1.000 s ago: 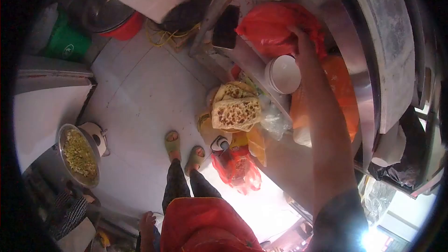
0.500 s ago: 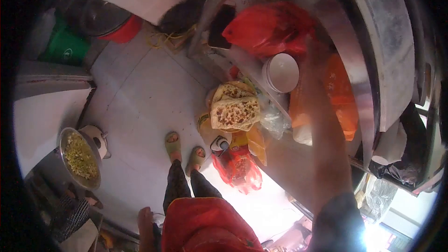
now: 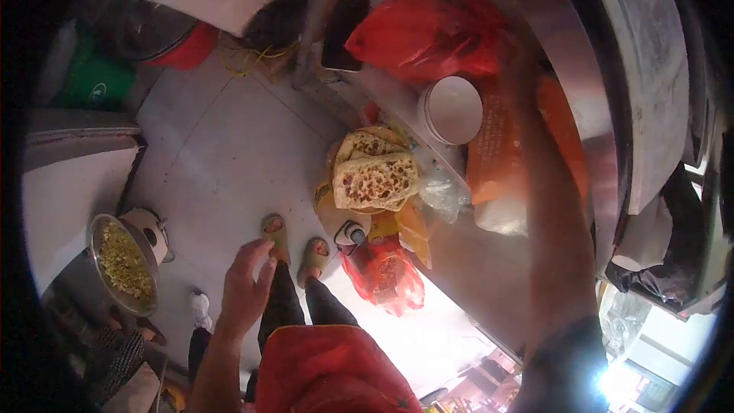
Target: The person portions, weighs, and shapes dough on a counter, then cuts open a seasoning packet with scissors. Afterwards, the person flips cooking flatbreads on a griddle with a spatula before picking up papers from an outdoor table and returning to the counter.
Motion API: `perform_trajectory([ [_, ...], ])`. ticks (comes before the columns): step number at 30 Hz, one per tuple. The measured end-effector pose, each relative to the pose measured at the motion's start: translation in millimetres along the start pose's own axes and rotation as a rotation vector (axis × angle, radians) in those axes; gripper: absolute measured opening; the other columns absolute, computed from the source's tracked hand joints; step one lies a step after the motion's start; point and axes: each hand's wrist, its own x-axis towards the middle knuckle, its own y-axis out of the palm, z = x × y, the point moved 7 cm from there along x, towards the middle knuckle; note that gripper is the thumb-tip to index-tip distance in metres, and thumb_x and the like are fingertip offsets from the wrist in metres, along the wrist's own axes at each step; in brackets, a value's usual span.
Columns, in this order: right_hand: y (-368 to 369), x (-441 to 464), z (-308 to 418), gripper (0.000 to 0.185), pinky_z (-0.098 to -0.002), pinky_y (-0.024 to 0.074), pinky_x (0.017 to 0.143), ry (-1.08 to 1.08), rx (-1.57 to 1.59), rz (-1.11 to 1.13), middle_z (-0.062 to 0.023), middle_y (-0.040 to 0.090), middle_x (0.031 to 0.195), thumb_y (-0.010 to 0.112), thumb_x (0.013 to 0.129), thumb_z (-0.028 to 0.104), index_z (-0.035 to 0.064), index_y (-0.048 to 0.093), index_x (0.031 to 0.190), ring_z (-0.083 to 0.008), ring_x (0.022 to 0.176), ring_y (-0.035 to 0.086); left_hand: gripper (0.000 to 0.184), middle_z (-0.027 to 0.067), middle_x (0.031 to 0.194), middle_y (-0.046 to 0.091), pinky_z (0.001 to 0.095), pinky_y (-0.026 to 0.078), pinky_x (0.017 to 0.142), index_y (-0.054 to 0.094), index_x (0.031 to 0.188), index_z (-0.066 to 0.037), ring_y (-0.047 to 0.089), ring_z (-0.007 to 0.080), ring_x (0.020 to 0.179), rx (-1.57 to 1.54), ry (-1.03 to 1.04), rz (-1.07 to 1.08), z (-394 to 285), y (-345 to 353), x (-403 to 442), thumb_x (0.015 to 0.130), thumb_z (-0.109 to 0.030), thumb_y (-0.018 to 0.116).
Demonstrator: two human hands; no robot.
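My left hand (image 3: 248,283) is raised in front of my legs, its fingers apart and nothing in it. On the right, my other arm stretches up over the counter. My right hand (image 3: 517,57) is at the right end of a red plastic bag (image 3: 428,34); its fingers are dark and blurred, so their grip cannot be made out. Just below the bag stand white stacked bowls (image 3: 454,111). An orange bag (image 3: 493,145) lies beside my right forearm. Browned flatbreads (image 3: 376,181) sit in a pile left of the bowls.
A metal bowl of chopped yellow-green food (image 3: 126,268) stands at the left, near another person's patterned clothing (image 3: 115,359). A red see-through bag (image 3: 386,275) and a clear plastic bag (image 3: 442,191) lie near the flatbreads. A green bin (image 3: 95,76) is at upper left.
My left hand has come up from beside my red apron to in front of my legs, its fingers now showing. The right hand stays at the red bag. The view has shifted slightly.
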Motion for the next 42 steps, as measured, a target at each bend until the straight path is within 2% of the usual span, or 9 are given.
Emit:
perform_trajectory([
  [10, -5.5, 10.6, 3.2, 0.053, -0.0354, 0.0421, 0.087, -0.027, -0.049, -0.002, -0.0112, 0.054, 0.116, 0.063, 0.076, 0.035, 0.0024, 0.054, 0.116, -0.0254, 0.106, 0.051, 0.023, 0.0171, 0.103, 0.058, 0.0374, 0.045, 0.084, 0.054, 0.105, 0.000, 0.057, 0.0324, 0.097, 0.133, -0.096, 0.008, 53.5, 33.1, -67.9, 0.085, -0.011, 0.056],
  [12, -4.9, 8.1, 3.6, 0.051, -0.0357, 0.0420, 0.087, -0.032, -0.057, -0.002, -0.0114, 0.054, 0.115, 0.062, 0.076, 0.034, 0.0025, 0.054, 0.116, -0.0257, 0.106, 0.051, 0.022, 0.0170, 0.103, 0.058, 0.0373, 0.045, 0.084, 0.054, 0.105, 0.000, 0.057, 0.0325, 0.097, -0.046, -0.094, -0.042, 67.5, 36.1, -73.7, 0.086, -0.012, 0.055],
  [16, -0.7, 12.7, 1.8, 0.049, -0.0363, 0.0419, 0.088, -0.044, -0.072, -0.004, -0.0119, 0.055, 0.115, 0.061, 0.077, 0.032, 0.0026, 0.055, 0.116, -0.0263, 0.106, 0.051, 0.022, 0.0171, 0.102, 0.058, 0.0377, 0.045, 0.084, 0.054, 0.105, 0.000, 0.057, 0.0321, 0.095, 0.235, -0.127, 0.051, 51.9, 32.8, -70.7, 0.087, -0.011, 0.055],
  [22, 3.5, 21.0, -0.3, 0.046, -0.0371, 0.0416, 0.088, -0.082, -0.096, 0.004, -0.0126, 0.055, 0.115, 0.059, 0.078, 0.030, 0.0029, 0.055, 0.115, -0.0272, 0.107, 0.051, 0.023, 0.0174, 0.102, 0.058, 0.0364, 0.046, 0.083, 0.054, 0.107, 0.000, 0.058, 0.0305, 0.095, 0.286, 0.085, 0.017, 26.3, 29.4, -70.4, 0.086, -0.010, 0.056],
  [25, 5.2, 29.5, -0.1, 0.044, -0.0376, 0.0414, 0.089, -0.086, -0.108, 0.001, -0.0129, 0.055, 0.115, 0.058, 0.079, 0.029, 0.0030, 0.055, 0.115, -0.0277, 0.107, 0.051, 0.022, 0.0174, 0.103, 0.058, 0.0357, 0.046, 0.083, 0.054, 0.106, 0.000, 0.058, 0.0302, 0.096, 0.055, -0.097, 0.050, 72.9, 48.9, -86.9, 0.087, -0.010, 0.056],
  [28, 8.3, 32.0, -3.1, 0.043, -0.0380, 0.0413, 0.089, -0.079, -0.113, -0.004, -0.0133, 0.055, 0.115, 0.057, 0.080, 0.027, 0.0031, 0.056, 0.115, -0.0282, 0.107, 0.051, 0.022, 0.0175, 0.104, 0.058, 0.0354, 0.046, 0.084, 0.054, 0.106, 0.000, 0.058, 0.0296, 0.096, -0.044, -0.120, 0.040, 81.2, 57.7, -90.6, 0.087, -0.010, 0.055],
  [33, 16.7, 22.4, -9.4, 0.040, -0.0387, 0.0410, 0.090, -0.077, -0.109, -0.006, -0.0139, 0.056, 0.115, 0.055, 0.081, 0.025, 0.0033, 0.056, 0.115, -0.0289, 0.108, 0.051, 0.022, 0.0168, 0.104, 0.058, 0.0355, 0.047, 0.083, 0.054, 0.107, 0.000, 0.058, 0.0294, 0.094, 0.301, -0.033, 0.189, 6.0, 41.2, -68.5, 0.088, -0.012, 0.054],
  [38, 27.6, -1.8, -19.3, 0.038, -0.0394, 0.0408, 0.090, -0.060, -0.103, -0.021, -0.0145, 0.056, 0.114, 0.054, 0.082, 0.023, 0.0034, 0.056, 0.114, -0.0297, 0.108, 0.051, 0.022, 0.0168, 0.103, 0.058, 0.0361, 0.047, 0.083, 0.054, 0.107, 0.000, 0.059, 0.0294, 0.093, 0.109, -0.122, 0.046, 84.6, 69.9, -100.9, 0.088, -0.013, 0.053],
  [42, 42.7, -16.5, -27.0, 0.036, -0.0400, 0.0406, 0.091, -0.047, -0.112, -0.034, -0.0150, 0.056, 0.114, 0.052, 0.083, 0.021, 0.0036, 0.057, 0.114, -0.0303, 0.109, 0.051, 0.022, 0.0172, 0.103, 0.058, 0.0363, 0.047, 0.083, 0.054, 0.106, 0.000, 0.059, 0.0294, 0.094, 0.090, -0.166, 0.070, 88.7, 73.3, -104.4, 0.088, -0.013, 0.054],
])
